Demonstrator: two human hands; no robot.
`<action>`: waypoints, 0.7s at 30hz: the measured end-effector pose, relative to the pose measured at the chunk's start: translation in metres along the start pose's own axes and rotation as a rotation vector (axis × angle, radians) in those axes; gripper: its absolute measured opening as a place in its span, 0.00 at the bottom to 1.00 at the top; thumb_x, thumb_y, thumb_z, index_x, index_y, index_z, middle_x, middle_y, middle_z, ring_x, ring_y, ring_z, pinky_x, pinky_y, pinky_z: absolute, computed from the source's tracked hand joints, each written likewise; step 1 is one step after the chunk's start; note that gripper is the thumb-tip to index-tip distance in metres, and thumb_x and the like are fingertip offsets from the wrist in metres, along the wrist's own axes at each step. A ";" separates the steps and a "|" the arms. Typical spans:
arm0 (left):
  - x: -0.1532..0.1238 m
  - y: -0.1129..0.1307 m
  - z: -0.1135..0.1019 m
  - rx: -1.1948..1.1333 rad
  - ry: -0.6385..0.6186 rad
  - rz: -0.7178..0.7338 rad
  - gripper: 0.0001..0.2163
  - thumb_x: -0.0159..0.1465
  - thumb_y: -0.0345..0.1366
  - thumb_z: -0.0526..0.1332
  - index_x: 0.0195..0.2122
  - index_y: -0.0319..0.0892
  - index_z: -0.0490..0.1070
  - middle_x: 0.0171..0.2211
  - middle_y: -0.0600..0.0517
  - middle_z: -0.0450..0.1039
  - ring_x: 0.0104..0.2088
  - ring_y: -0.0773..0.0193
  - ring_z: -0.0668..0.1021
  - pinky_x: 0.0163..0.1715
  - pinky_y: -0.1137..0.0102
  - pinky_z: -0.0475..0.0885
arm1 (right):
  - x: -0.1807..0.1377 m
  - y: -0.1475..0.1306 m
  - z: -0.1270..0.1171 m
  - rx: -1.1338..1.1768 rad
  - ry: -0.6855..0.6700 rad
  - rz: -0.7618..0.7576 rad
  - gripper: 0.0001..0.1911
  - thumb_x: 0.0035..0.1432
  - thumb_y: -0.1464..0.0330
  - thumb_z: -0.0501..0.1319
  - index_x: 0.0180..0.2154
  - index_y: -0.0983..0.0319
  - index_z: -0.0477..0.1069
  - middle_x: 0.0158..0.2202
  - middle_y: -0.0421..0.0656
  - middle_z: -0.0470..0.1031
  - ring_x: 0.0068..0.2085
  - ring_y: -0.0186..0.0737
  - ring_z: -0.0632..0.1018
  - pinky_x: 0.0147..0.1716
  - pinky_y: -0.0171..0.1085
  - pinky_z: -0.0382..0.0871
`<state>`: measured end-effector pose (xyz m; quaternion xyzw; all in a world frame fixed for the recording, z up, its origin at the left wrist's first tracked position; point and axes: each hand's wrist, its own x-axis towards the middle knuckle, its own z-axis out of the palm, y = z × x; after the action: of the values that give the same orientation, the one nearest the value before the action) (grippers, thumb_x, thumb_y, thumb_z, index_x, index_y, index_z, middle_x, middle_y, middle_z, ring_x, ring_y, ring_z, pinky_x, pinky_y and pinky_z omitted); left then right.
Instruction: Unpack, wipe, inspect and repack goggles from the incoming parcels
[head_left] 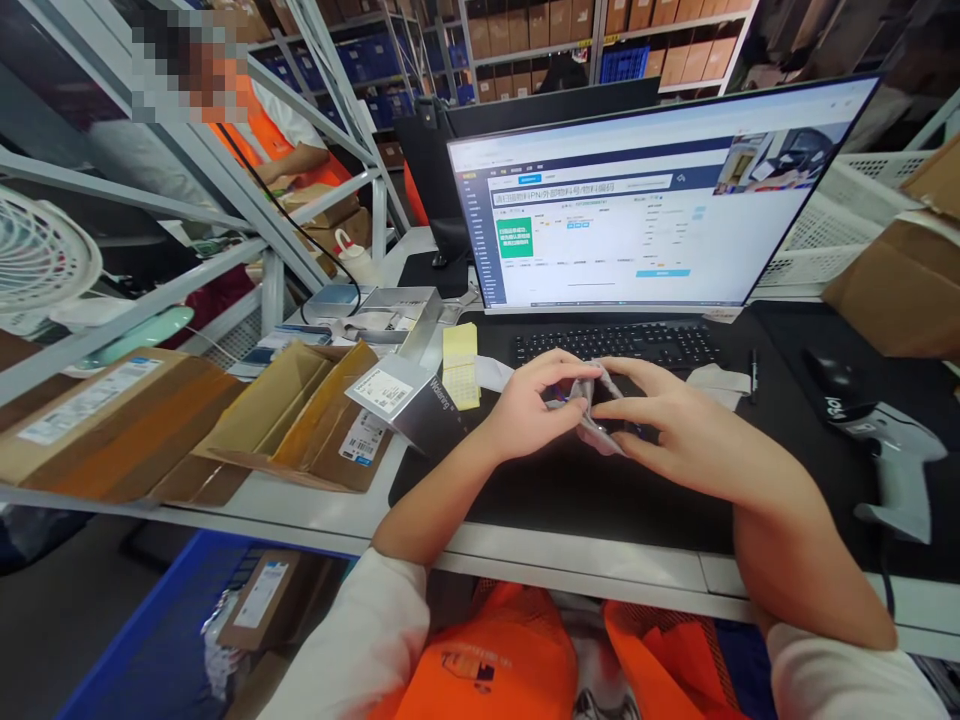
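Note:
My left hand [534,405] and my right hand [667,420] meet over a black desk mat [570,490], just in front of a black keyboard [615,343]. Both pinch a small silvery-grey bag [589,405] between fingers and thumbs. The left hand grips its left side, the right hand its right side. What the bag holds is hidden.
A monitor [637,200] stands behind the keyboard. An open cardboard box [300,420], a sealed box [112,420] and a grey box [405,400] lie left. A barcode scanner [885,450] and mouse [829,372] sit right. Another person in orange [277,140] works behind the metal frame.

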<state>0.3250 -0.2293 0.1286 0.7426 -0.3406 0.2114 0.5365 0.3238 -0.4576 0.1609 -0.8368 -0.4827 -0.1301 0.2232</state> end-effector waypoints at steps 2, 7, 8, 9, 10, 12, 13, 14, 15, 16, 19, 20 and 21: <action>0.000 0.001 0.001 -0.015 0.001 -0.039 0.15 0.61 0.25 0.63 0.47 0.44 0.79 0.42 0.49 0.76 0.41 0.64 0.78 0.39 0.70 0.75 | 0.000 0.000 0.003 -0.013 -0.022 0.001 0.14 0.60 0.74 0.63 0.45 0.55 0.80 0.69 0.49 0.60 0.68 0.55 0.66 0.63 0.54 0.69; -0.001 0.000 0.002 -0.036 0.099 -0.061 0.15 0.62 0.24 0.62 0.47 0.43 0.79 0.41 0.49 0.76 0.42 0.64 0.78 0.39 0.70 0.74 | 0.004 0.000 0.007 -0.071 0.065 0.026 0.07 0.61 0.69 0.64 0.43 0.58 0.78 0.70 0.52 0.59 0.68 0.56 0.66 0.63 0.56 0.68; -0.001 0.001 0.003 -0.039 0.133 -0.052 0.14 0.62 0.25 0.63 0.47 0.44 0.79 0.42 0.49 0.76 0.42 0.64 0.78 0.40 0.70 0.74 | 0.005 0.000 0.006 -0.092 0.111 0.044 0.07 0.61 0.68 0.65 0.42 0.59 0.76 0.70 0.52 0.59 0.67 0.56 0.67 0.62 0.57 0.69; -0.002 0.001 0.003 -0.037 0.163 -0.039 0.13 0.63 0.27 0.64 0.47 0.44 0.79 0.42 0.48 0.75 0.42 0.64 0.78 0.40 0.70 0.74 | 0.006 -0.001 0.005 -0.109 0.151 0.058 0.06 0.61 0.67 0.65 0.41 0.59 0.75 0.69 0.53 0.61 0.66 0.57 0.68 0.61 0.57 0.70; -0.003 0.002 0.004 -0.027 0.186 -0.027 0.12 0.63 0.28 0.65 0.48 0.44 0.78 0.42 0.48 0.75 0.42 0.64 0.78 0.40 0.70 0.75 | 0.006 -0.002 0.005 -0.124 0.184 0.066 0.05 0.61 0.67 0.65 0.40 0.59 0.74 0.68 0.53 0.62 0.66 0.58 0.69 0.60 0.58 0.70; -0.004 0.004 0.008 0.019 0.223 0.000 0.11 0.65 0.32 0.66 0.49 0.44 0.78 0.43 0.48 0.74 0.43 0.63 0.78 0.40 0.69 0.76 | 0.008 -0.005 0.005 -0.143 0.226 0.064 0.04 0.61 0.67 0.65 0.38 0.59 0.72 0.67 0.53 0.64 0.65 0.59 0.70 0.58 0.58 0.71; -0.005 0.005 0.010 0.049 0.242 0.017 0.12 0.65 0.33 0.66 0.50 0.44 0.77 0.44 0.47 0.74 0.44 0.63 0.78 0.41 0.69 0.76 | 0.008 -0.006 0.005 -0.152 0.252 0.063 0.03 0.61 0.68 0.64 0.37 0.58 0.72 0.67 0.53 0.64 0.64 0.59 0.70 0.58 0.58 0.72; -0.007 0.006 0.012 0.080 0.260 0.036 0.12 0.66 0.34 0.66 0.51 0.45 0.77 0.45 0.47 0.74 0.45 0.63 0.78 0.42 0.68 0.76 | 0.009 -0.007 0.006 -0.163 0.286 0.065 0.02 0.61 0.69 0.64 0.37 0.58 0.71 0.67 0.53 0.64 0.64 0.59 0.71 0.57 0.58 0.72; -0.007 0.007 0.014 0.104 0.279 0.057 0.13 0.66 0.34 0.66 0.51 0.45 0.76 0.46 0.47 0.73 0.45 0.62 0.78 0.43 0.68 0.76 | 0.009 -0.008 0.007 -0.176 0.320 0.068 0.02 0.61 0.70 0.64 0.37 0.58 0.71 0.67 0.53 0.64 0.64 0.59 0.71 0.57 0.58 0.72; -0.008 0.008 0.016 0.124 0.293 0.077 0.13 0.66 0.34 0.66 0.52 0.45 0.76 0.46 0.47 0.73 0.46 0.62 0.78 0.44 0.67 0.76 | 0.009 -0.008 0.007 -0.189 0.348 0.068 0.02 0.61 0.71 0.63 0.36 0.58 0.71 0.67 0.53 0.64 0.64 0.59 0.71 0.57 0.58 0.72; -0.010 0.010 0.019 0.161 0.308 0.127 0.15 0.66 0.35 0.66 0.54 0.45 0.75 0.46 0.47 0.72 0.46 0.61 0.77 0.45 0.66 0.76 | 0.010 -0.005 0.010 -0.216 0.361 0.066 0.04 0.62 0.73 0.62 0.37 0.58 0.74 0.68 0.50 0.64 0.64 0.59 0.70 0.59 0.58 0.71; -0.010 0.010 0.020 0.168 0.307 0.137 0.14 0.66 0.35 0.66 0.54 0.45 0.74 0.46 0.47 0.72 0.46 0.62 0.77 0.44 0.66 0.76 | 0.011 -0.003 0.010 -0.224 0.354 0.072 0.04 0.62 0.72 0.62 0.38 0.58 0.75 0.68 0.50 0.64 0.64 0.60 0.70 0.59 0.59 0.70; -0.011 0.011 0.020 0.168 0.301 0.147 0.14 0.67 0.35 0.65 0.54 0.45 0.74 0.45 0.47 0.72 0.45 0.62 0.77 0.43 0.67 0.75 | 0.011 -0.002 0.010 -0.232 0.351 0.081 0.05 0.62 0.72 0.62 0.40 0.59 0.76 0.68 0.50 0.63 0.64 0.60 0.70 0.60 0.60 0.70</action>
<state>0.3091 -0.2474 0.1215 0.7178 -0.2908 0.3866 0.5008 0.3281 -0.4434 0.1570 -0.8400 -0.3842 -0.3196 0.2112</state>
